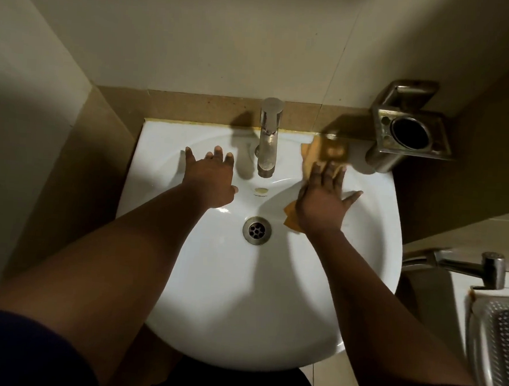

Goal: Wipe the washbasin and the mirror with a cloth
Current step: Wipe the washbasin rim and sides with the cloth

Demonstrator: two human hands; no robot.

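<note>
Our cloth (325, 155) lies on the basin (285, 300) right of the tap (268, 139), its long axis running from the back rim toward the drain (257, 230). Our right hand (321, 206) hides its middle; the far end is blurred. That hand presses flat, fingers splayed. Our left hand (209, 180) rests empty, fingers spread, left of the tap.

Cloth (325, 151) blurred (mid-part under right hand (321, 206)); basket (498, 345) edge-cropped.

White washbasin (270, 299); orange-yellow cloth (311, 159); silver tap (268, 139) and drain (257, 230); beige wall tiles (197, 38); perforated, diamond-patterned metal basket (499, 339).
</note>
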